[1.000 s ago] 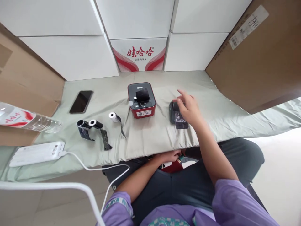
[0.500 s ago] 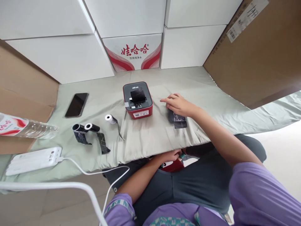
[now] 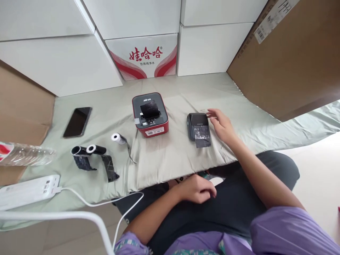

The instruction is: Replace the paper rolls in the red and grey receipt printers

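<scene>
Beside the small dark portable label printer [image 3: 191, 131], my right hand [image 3: 220, 124] has its fingers loosely spread, the tips at the printer's upper right edge. Whether they touch it I cannot tell. A strip of dark printed labels [image 3: 202, 136] lies over the printer's front and hangs past it. My left hand [image 3: 198, 188] is low over my lap, just off the table edge, its fingers curled in and nothing seen in them. Left of the small printer stands a bigger red and black label printer [image 3: 156, 131], with a black label piece sticking up from its top.
Several label rolls [image 3: 99, 149] with loose tails lie at left on the cloth-covered table [image 3: 159, 159]. Near them are a phone [image 3: 78, 122], a water bottle [image 3: 29, 154] and a white power bank [image 3: 29, 191] with a cable. White boxes [image 3: 143, 56] and a brown carton [image 3: 289, 67] wall the table.
My right hand has slid off the top of the small printer to its right side, uncovering it. My left hand has come up from beneath the table edge, and the red thing there no longer shows.
</scene>
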### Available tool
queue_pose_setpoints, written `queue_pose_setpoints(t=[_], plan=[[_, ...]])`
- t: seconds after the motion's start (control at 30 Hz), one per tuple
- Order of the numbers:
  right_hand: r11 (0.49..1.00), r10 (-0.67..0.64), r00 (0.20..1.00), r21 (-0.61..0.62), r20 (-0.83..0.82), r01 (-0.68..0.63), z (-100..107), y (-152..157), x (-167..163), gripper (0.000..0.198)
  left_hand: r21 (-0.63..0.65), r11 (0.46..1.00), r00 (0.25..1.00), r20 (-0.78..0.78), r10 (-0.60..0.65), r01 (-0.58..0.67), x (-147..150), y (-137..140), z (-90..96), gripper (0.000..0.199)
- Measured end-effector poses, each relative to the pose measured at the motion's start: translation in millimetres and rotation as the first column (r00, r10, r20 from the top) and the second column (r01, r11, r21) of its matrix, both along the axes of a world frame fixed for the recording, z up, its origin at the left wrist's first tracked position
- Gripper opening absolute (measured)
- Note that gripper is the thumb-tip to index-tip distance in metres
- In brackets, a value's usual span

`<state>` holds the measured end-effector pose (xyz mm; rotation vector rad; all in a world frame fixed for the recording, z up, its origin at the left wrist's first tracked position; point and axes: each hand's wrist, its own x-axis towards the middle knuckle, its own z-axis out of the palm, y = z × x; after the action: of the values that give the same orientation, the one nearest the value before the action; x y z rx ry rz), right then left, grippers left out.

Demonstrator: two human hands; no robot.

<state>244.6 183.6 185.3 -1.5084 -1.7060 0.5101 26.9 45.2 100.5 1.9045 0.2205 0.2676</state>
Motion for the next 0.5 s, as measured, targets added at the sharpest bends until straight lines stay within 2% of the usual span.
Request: queue_pose_setpoints(t=[0.03, 0.07, 0.1, 0.13, 0.17, 0.2, 0.23, 0.33, 0.5], plan=[[0.999, -0.034, 0.996, -0.04, -0.081, 0.031, -11, -6, 3, 0.043, 0.029, 0.999, 0.996, 0.079, 0.037, -0.039, -8, 1, 21.1, 0.026], [0.996, -0.062, 0.987, -0.075, -0.146, 0.051, -22, -12, 5, 0.044, 0.055, 0.983, 0.978, 0.121, 0.168, -0.176, -15, 6, 40.9, 0.028], [0.993, -0.081, 0.978, -0.099, -0.191, 0.063, -31, -16, 5, 0.046, 0.088, 0.928, 0.928, 0.126, 0.35, -0.362, -21, 14, 58.1, 0.031], [0.991, -0.097, 0.972, -0.108, -0.215, 0.075, -37, -19, 4, 0.049, 0.121, 0.829, 0.837, 0.099, 0.538, -0.547, -24, 25, 71.6, 0.035], [0.99, -0.111, 0.969, -0.106, -0.22, 0.089, -42, -22, 2, 0.051, 0.152, 0.723, 0.737, 0.075, 0.671, -0.674, -25, 38, 81.0, 0.038], [0.99, -0.122, 0.97, -0.098, -0.211, 0.103, -44, -24, 0, 0.054, 0.17, 0.644, 0.66, 0.057, 0.749, -0.746, -23, 52, 86.1, 0.04], [0.99, -0.124, 0.972, -0.091, -0.197, 0.108, -45, -25, -2, 0.057, 0.165, 0.614, 0.627, 0.031, 0.779, -0.772, -20, 65, 87.4, 0.039], [0.992, -0.103, 0.981, -0.088, -0.166, 0.09, -43, -27, -6, 0.064, 0.103, 0.603, 0.603, -0.039, 0.797, -0.791, -4, 92, 77.3, 0.033], [0.995, -0.064, 0.983, -0.091, -0.172, 0.049, -44, -28, -6, 0.068, 0.069, 0.53, 0.525, -0.077, 0.848, -0.845, 8, 99, 58.2, 0.027]])
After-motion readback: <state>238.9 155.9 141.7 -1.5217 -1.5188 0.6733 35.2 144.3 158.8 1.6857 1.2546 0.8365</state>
